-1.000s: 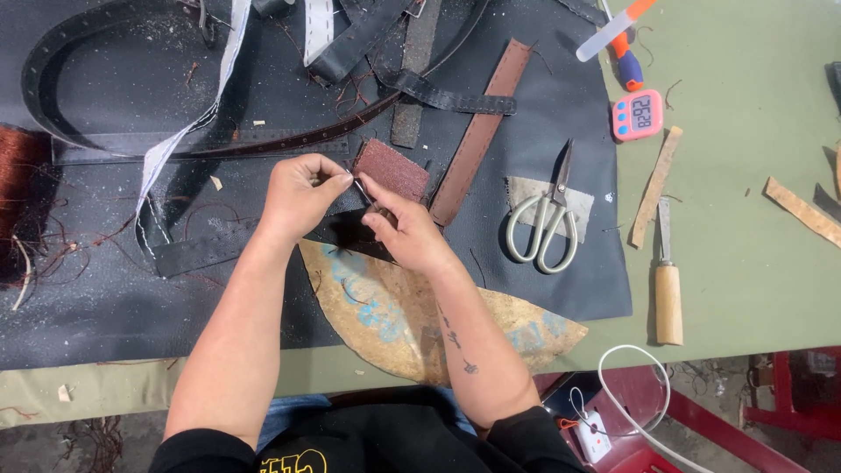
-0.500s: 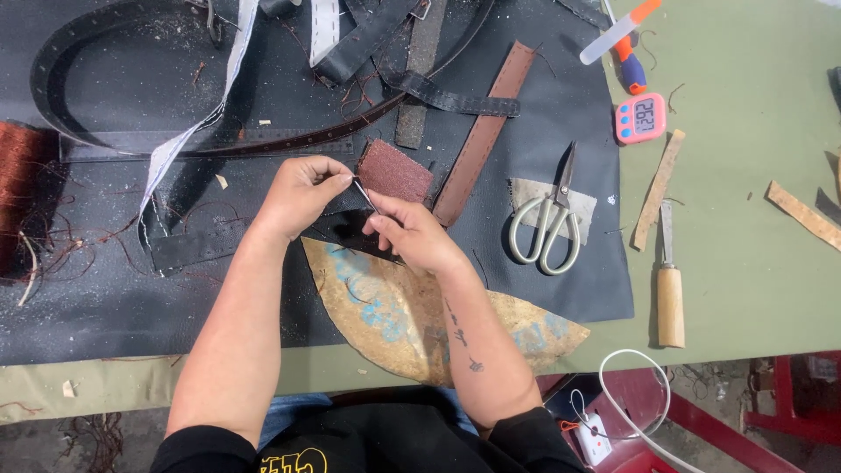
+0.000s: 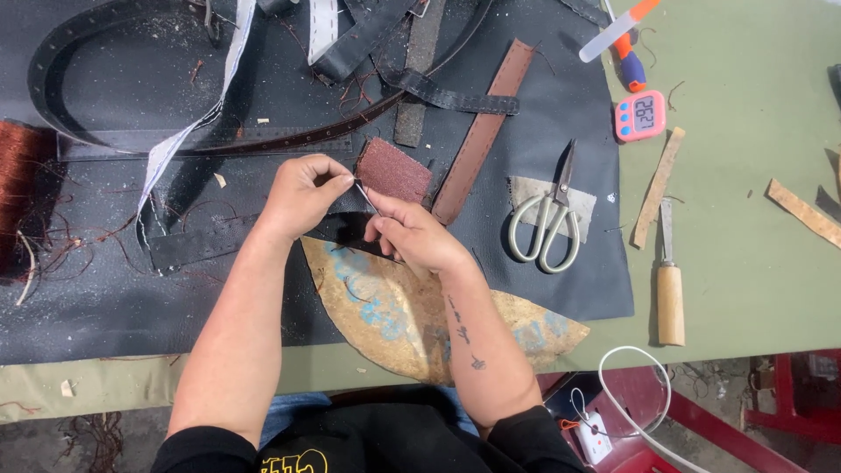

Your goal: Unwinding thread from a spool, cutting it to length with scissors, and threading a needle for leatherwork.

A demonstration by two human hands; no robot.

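head view looks straight down on a green table (image 3: 745,263) half covered by a dark mat (image 3: 543,263). near the middle of the frame the left hand (image 3: 302,197) and the right hand (image 3: 412,235) meet, fingertips almost touching. both are closed in a pinch on a thin pale needle (image 3: 366,196) that runs slantwise between them, the left thumb and forefinger at its upper end, the right fingers at its lower end. under the hands lies a black leather piece (image 3: 350,229), and just above the right hand a small reddish-brown leather patch (image 3: 393,171) rests flat on the mat. a tan curved sheet with blue stains (image 3: 385,324) spreads below the right forearm toward the bottom edge. right of centre lie pale-handled scissors (image 3: 545,223) on a grey scrap, well apart from the hands. further right is a wooden-handled knife (image 3: 670,289), and a pink digital timer (image 3: 639,115) sits at upper right. a long brown strap (image 3: 482,131) slants above the patch, and a black belt (image 3: 105,52) loops across the upper left.
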